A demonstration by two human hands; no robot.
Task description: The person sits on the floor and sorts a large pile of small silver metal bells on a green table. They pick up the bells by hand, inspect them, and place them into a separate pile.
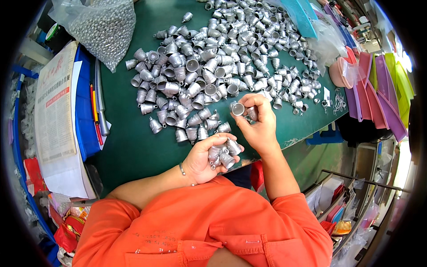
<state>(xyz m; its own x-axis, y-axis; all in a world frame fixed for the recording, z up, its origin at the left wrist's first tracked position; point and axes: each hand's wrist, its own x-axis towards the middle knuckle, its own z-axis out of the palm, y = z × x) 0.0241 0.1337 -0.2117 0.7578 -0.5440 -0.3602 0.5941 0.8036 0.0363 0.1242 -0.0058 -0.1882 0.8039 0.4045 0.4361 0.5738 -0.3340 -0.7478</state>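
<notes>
Several small silver metal bells (221, 155) lie cupped in my left hand (201, 161), palm up near the table's front edge, its fingers curled around them. Raised to the right of it, my right hand (260, 122) pinches a silver bell (238, 109) between thumb and finger, its open mouth facing up toward me. A second bell (252, 113) sits against the curled fingers of the same hand. Beyond both hands spreads a large heap of similar bells (192, 66), lying in all directions, some showing their hollow mouths, others their small top loops.
The green table (133, 155) carries a clear bag of small silver balls (102, 33) at the far left. A blue tray (84, 107) with a newspaper (53, 107) and pens (95, 111) stands left. Colourful plastic bins (373, 89) and a pink cup (340, 73) are at the right.
</notes>
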